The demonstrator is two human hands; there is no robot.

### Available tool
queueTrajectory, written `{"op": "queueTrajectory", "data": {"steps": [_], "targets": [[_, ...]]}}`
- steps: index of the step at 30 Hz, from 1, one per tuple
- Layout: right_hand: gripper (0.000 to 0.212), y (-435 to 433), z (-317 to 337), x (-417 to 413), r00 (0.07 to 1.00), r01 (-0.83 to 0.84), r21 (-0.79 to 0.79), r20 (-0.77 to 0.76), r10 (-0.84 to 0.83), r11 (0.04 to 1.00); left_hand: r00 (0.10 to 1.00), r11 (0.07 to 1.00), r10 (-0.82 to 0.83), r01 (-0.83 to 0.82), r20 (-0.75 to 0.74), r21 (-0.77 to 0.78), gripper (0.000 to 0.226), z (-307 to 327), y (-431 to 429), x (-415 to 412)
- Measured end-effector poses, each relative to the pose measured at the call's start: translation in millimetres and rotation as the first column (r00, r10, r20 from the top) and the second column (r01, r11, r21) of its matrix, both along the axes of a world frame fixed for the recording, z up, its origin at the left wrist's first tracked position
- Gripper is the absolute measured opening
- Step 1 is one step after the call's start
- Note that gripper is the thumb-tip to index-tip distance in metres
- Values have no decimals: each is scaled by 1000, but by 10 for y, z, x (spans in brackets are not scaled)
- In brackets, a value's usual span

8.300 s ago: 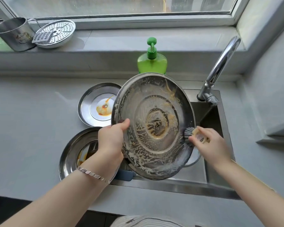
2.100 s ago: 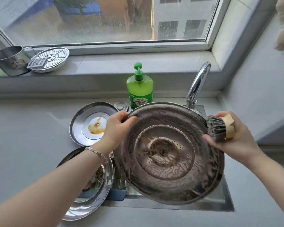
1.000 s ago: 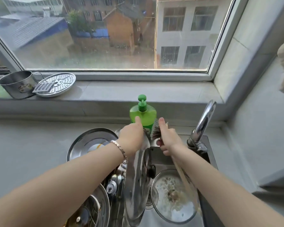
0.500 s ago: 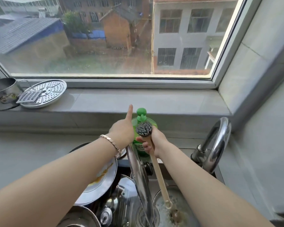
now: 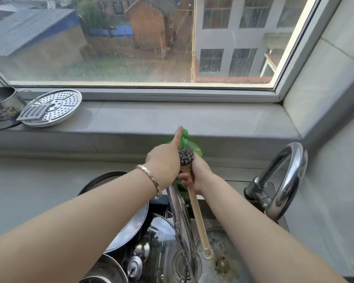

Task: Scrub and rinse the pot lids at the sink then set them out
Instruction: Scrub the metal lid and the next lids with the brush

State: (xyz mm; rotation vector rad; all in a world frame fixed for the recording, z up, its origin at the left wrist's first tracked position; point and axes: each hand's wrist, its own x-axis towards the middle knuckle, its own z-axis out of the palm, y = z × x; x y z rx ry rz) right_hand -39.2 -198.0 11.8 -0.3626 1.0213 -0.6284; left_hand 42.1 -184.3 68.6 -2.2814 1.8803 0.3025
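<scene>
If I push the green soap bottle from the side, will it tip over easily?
Probably yes: the soap bottle looks tall, with its pump high up. Its base is hidden behind the left hand and right hand, so stability is uncertain. Near the wet sink, it may also slide.

Ahead of us, from ten to one o'clock, a wide window [image 5: 143,41] with a pale frame lets in daylight; through its streaked glass we see a brick house [image 5: 147,23], a grey building [image 5: 239,37] and a blue-grey roof [image 5: 29,27]. Below it runs a grey stone sill [image 5: 182,117], and under that a grey countertop [image 5: 29,184] at nine o'clock. At two o'clock a pale tiled wall [image 5: 327,82] angles toward us.
</scene>
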Motion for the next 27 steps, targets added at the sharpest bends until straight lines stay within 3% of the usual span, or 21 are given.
{"op": "queueTrajectory", "data": {"steps": [11, 14, 17, 19, 21, 24, 27], "targets": [[36, -4, -39, -12, 999, 49, 5, -15, -49, 999, 997, 994, 46, -39, -58, 104, 93, -46, 4, -92], [38, 21, -39, -42, 998, 41, 0, -42, -41, 999, 998, 997, -48, 46, 45, 58, 100, -42, 31, -25], [49, 33, -30, -37, 995, 36, -26, -92, -38, 999, 998, 998, -49, 48, 43, 35, 87, -30, 46, 108], [65, 44, -16, -48, 993, 26, -66, -113, -33, 997, 998, 996, -18, 22, -54, 84, 71, 16, 52, 194], [75, 83, 21, -72, 991, -15, -133, -136, -3, 991, 960, 988, 58, -16, -272, 152, 53, 54, 61, 258], [83, 200, 67, -100, 989, -107, -193, -125, 84, 975, 777, 952, 261, -109, -573, 287, 24, 82, 102, 296], [86, 277, 92, -154, 992, -112, -173, -70, 102, 978, 606, 918, 384, -169, -697, 358, 16, 140, 143, 357]]}}
